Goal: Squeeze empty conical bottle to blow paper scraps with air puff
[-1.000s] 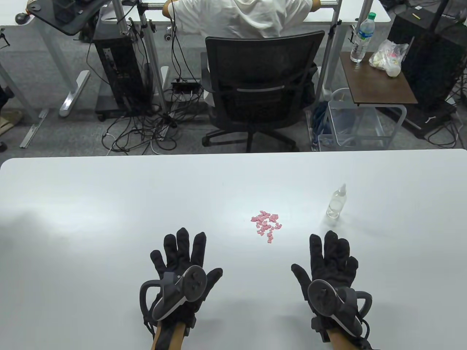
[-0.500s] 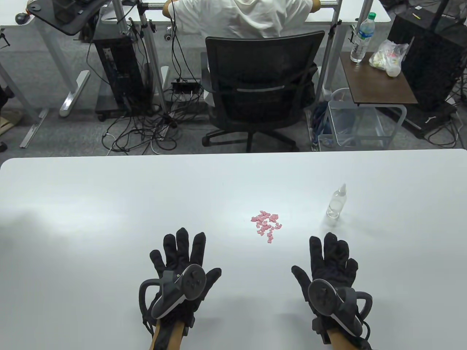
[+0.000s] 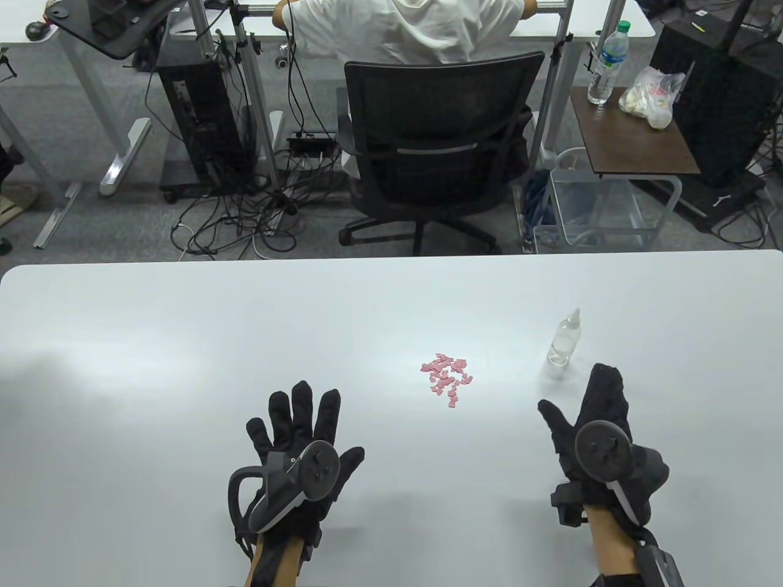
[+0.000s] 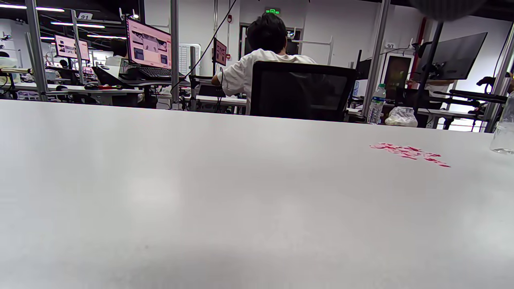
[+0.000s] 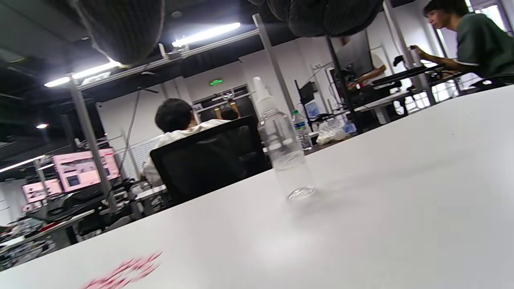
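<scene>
Right hand (image 3: 602, 440) had lifted, rolled onto its edge and advanced since the earlier frame, fingers spread, holding nothing. Conical bottle (image 3: 564, 338) stood upright just beyond its fingertips, right of paper scraps (image 3: 446, 379). Left hand (image 3: 300, 449) lay flat, well apart.

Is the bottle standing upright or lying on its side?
Upright. The bottle stands on its base on the table, nozzle up, clearly seen in the right wrist view; no hand touches it.
</scene>
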Available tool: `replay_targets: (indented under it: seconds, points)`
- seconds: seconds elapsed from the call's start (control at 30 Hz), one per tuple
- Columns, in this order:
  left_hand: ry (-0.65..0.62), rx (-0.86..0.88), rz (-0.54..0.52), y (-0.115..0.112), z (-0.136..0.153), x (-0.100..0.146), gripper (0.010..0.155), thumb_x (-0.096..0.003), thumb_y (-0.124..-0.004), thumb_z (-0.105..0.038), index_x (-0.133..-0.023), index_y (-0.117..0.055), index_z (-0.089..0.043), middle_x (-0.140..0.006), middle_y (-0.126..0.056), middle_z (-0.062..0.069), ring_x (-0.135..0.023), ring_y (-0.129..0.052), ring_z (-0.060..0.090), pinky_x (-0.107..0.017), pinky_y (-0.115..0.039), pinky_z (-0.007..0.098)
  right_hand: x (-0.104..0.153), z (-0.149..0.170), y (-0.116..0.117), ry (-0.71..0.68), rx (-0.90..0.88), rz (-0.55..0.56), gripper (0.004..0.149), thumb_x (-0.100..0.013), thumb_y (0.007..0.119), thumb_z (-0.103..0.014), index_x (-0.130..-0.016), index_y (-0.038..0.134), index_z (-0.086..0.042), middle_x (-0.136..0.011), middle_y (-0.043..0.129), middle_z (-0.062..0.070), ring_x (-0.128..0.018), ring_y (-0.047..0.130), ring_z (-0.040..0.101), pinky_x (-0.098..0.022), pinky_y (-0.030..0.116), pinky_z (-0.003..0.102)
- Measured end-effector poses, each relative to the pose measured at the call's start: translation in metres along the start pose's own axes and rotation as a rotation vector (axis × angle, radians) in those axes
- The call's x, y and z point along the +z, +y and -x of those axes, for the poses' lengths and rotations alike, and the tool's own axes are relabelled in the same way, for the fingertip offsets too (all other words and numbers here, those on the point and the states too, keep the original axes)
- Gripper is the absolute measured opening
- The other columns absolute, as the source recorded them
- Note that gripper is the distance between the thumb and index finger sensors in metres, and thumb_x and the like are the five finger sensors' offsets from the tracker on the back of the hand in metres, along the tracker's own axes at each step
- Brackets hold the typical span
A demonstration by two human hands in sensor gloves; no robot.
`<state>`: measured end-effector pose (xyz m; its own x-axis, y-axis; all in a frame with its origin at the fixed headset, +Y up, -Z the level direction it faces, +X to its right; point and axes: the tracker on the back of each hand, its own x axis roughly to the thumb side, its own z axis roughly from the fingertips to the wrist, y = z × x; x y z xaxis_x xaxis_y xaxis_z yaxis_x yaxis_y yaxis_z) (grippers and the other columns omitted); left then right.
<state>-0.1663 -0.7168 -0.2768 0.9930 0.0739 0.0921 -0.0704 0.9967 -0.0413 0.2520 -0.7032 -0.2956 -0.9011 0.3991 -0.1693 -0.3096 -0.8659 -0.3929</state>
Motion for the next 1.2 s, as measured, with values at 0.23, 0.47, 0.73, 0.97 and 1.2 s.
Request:
replay_targets:
  seconds: [0.23, 0.47, 0.73, 0.97, 1.2]
  points:
    - [-0.015, -0.027, 0.002, -0.002, -0.002, -0.004, 0.089, -0.0538, -0.055, -0.074, -0.119, -0.006, -0.037, -0.124, 0.007, 0.005, -0.112, 0.008, 0.038, -0.078, -0.009, 0.068, -0.056, 0.022, 0.023, 0.195, -0.062, -0.041, 0.095, -0.047, 0.088, -0.052, -0.115, 0.045, -0.002, -0.115, 0.057, 0.027, -0.093, 0.076, 0.042, -0.067, 0.073, 0.049]
    - [-0.004, -0.065, 0.052, -0.01, 0.001, -0.012, 0.09, -0.0538, -0.055, -0.074, -0.119, -0.006, -0.037, -0.124, 0.008, 0.006, -0.112, 0.008, 0.038, -0.078, -0.009, 0.068, -0.091, 0.032, 0.064, 0.319, -0.083, -0.13, 0.095, -0.045, 0.093, -0.049, -0.115, 0.049, -0.003, -0.115, 0.06, 0.026, -0.096, 0.074, 0.043, -0.069, 0.07, 0.054]
    - [0.006, -0.067, 0.045, -0.01, 0.004, -0.015, 0.094, -0.0541, -0.056, -0.074, -0.118, -0.001, -0.031, -0.124, 0.008, 0.007, -0.112, 0.008, 0.039, -0.078, -0.009, 0.068, -0.114, 0.03, 0.093, 0.425, -0.15, -0.154, 0.098, -0.044, 0.094, -0.047, -0.116, 0.046, -0.001, -0.116, 0.057, 0.028, -0.097, 0.071, 0.046, -0.069, 0.067, 0.056]
    - [0.012, -0.069, 0.047, -0.01, 0.004, -0.015, 0.095, -0.0541, -0.055, -0.074, -0.118, 0.0, -0.031, -0.124, 0.008, 0.007, -0.112, 0.008, 0.039, -0.078, -0.009, 0.069, -0.123, 0.03, 0.105, 0.503, -0.172, -0.155, 0.077, -0.048, 0.092, -0.043, -0.111, 0.06, -0.012, -0.111, 0.071, 0.018, -0.092, 0.079, 0.041, -0.067, 0.07, 0.054]
    - [-0.002, -0.047, 0.05, -0.011, 0.005, -0.015, 0.093, -0.0543, -0.057, -0.073, -0.121, -0.007, -0.032, -0.124, 0.008, 0.009, -0.112, 0.008, 0.039, -0.079, -0.012, 0.068, -0.122, 0.021, 0.082, 0.384, -0.241, -0.172, 0.066, -0.054, 0.084, -0.051, -0.106, 0.067, -0.014, -0.113, 0.069, 0.019, -0.094, 0.077, 0.044, -0.068, 0.07, 0.056]
